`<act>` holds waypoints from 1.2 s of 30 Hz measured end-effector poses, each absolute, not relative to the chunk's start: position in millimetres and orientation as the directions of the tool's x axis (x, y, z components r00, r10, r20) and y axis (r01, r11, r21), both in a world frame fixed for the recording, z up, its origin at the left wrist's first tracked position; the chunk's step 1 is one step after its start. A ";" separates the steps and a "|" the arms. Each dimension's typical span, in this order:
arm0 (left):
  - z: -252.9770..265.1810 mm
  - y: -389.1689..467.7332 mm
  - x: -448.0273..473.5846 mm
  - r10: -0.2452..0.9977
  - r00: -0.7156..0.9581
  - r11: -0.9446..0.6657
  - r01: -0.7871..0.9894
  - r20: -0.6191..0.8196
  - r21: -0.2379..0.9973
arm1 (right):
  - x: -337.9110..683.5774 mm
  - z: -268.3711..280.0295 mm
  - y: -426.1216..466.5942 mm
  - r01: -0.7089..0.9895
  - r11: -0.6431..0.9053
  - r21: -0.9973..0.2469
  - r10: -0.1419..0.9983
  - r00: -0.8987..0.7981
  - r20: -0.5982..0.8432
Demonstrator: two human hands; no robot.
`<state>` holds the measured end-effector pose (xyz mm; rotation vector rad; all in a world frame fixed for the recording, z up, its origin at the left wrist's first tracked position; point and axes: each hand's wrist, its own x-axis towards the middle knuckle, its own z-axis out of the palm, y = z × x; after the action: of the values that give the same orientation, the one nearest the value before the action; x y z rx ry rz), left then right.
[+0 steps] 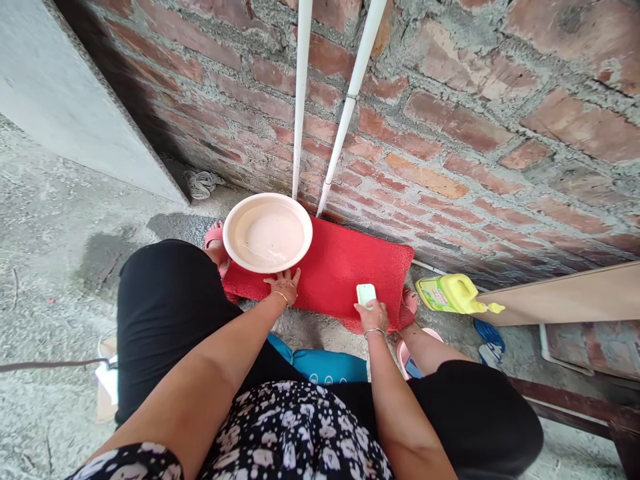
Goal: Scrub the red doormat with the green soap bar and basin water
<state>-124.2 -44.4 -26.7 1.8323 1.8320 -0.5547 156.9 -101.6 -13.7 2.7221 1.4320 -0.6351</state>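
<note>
Your right hand (375,317) grips the pale-green block (366,293), seemingly scrubbing; next, brace the red mat (345,263) with your spread, empty left hand (284,288).

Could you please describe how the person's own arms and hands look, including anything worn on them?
Both hands are ungloved and the forearms are bare. The left hand has a thin gold-coloured bangle at its wrist; the right hand has a silver-coloured one. The left sleeve is short, black with a pale floral print.
</note>
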 end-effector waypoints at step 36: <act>-20.7 -46.6 -123.8 0.809 0.035 -0.061 0.998 -0.586 -0.024 | 87.2 -13.8 -31.5 0.922 -0.318 -0.219 0.940 0.277 -0.199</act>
<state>-123.8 -46.6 -20.7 1.9267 1.8267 -0.6483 87.2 -31.5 -13.8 2.5581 1.8678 -0.4688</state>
